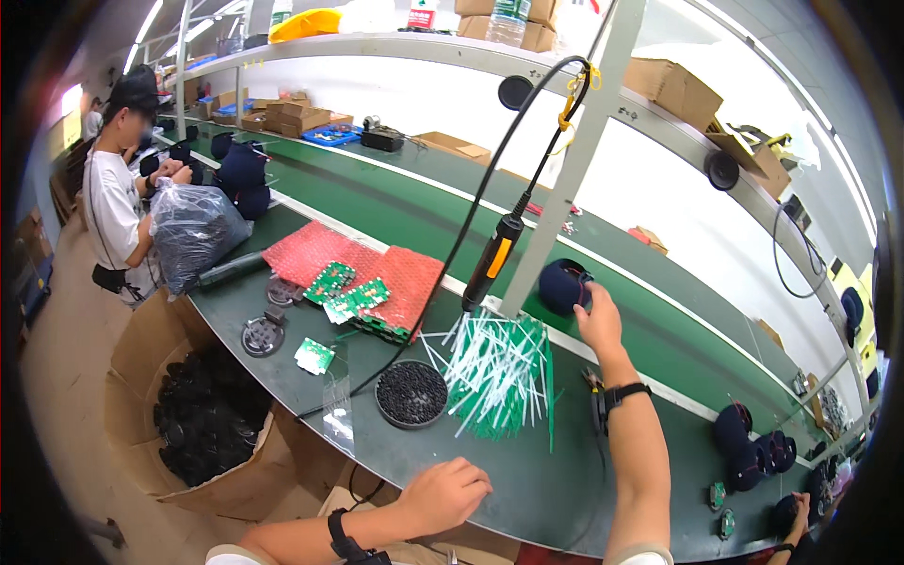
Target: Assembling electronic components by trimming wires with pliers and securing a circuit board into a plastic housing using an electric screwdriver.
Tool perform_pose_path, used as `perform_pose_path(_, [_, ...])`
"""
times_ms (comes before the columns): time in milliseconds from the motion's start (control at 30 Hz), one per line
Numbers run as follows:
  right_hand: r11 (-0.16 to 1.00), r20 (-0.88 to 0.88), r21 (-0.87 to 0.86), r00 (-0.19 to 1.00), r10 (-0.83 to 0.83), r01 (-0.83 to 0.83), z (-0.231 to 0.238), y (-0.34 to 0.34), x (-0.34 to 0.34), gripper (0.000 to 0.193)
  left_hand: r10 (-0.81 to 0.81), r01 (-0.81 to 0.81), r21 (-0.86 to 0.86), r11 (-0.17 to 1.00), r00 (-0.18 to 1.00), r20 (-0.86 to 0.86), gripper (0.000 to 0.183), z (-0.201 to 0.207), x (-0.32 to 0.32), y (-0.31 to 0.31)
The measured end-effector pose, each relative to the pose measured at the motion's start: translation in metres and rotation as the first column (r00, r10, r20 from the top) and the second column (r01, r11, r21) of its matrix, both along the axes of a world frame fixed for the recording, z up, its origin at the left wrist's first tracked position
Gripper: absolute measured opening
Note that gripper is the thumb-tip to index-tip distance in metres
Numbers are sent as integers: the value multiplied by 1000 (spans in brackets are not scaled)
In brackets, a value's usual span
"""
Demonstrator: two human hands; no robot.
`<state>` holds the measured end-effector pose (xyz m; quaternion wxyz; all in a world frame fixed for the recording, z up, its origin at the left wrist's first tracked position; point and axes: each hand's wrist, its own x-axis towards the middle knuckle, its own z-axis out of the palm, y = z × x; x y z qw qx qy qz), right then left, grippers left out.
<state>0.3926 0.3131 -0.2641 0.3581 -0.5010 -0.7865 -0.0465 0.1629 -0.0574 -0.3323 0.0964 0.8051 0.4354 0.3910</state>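
My right hand (600,315) reaches out over the green conveyor belt, its fingers closed on the rim of a dark blue, round, hollow housing (561,288). A thin reddish wire shows near its opening. My left hand (443,494) is curled into a loose fist above the near edge of the dark green table (527,480), with nothing visible in it. Closest to that hand is a round black tray (411,394) of small black screws or similar pieces. Between the hands lies a pile of white and green plastic strips (494,367). Pliers (596,395) rest beside my right forearm.
A black-and-orange electric screwdriver (494,259) hangs by its cable. Green circuit boards (358,299) lie on red bubble wrap (311,252). A carton (226,490) of black parts stands left. More dark housings (739,438) sit at right. Other people work at both sides.
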Motion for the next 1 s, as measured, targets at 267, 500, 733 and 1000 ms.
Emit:
perform_pose_path(267, [955,314,-144,927,-205,260,11,25,-16,65,-12,12,10,1000,1000,18,16,0,-2,2])
perform_pose_path(500, [999,200,-30,979,-34,41,47,-157,27,55,-70,69,6,998,993,98,21,2,-3,1])
perform_pose_path(733, [954,149,-294,984,99,-51,51,-362,10,48,-94,92,25,995,895,436,42,40,-2,-9])
perform_pose_path(1000, [795,-421,-352,842,337,-494,41,-372,2,35,-49,54,-51,997,994,99,88,76,-10,-4])
